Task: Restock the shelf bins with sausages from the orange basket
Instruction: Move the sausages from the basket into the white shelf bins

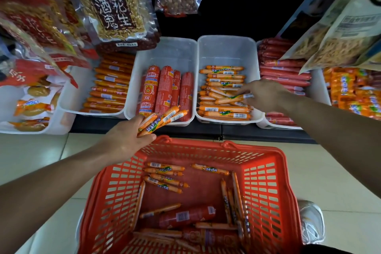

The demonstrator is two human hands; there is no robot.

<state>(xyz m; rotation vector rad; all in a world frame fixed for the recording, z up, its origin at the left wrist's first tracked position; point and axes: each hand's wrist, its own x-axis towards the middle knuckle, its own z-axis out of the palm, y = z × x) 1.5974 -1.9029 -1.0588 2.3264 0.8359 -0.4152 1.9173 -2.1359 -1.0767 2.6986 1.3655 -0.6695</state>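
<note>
Sausages in both hands above the orange slatted plastic basket [268, 181], in front of the shelf bins.

The left hand [132, 136], arm stretched up from the lower left, clasps a bundle of thin orange-wrapped sausages [162, 118] over the basket's far rim, their long axes slanting up to the right across the front edge of the clear bin of thick red sausages [165, 90]. The right hand [266, 94], palm down, pinches one thin sausage [233, 99], lying nearly crosswise and tilted, on the stacked thin sausages in the next clear plastic bin [226, 47]. More sausages lie scattered on the basket floor.
</note>
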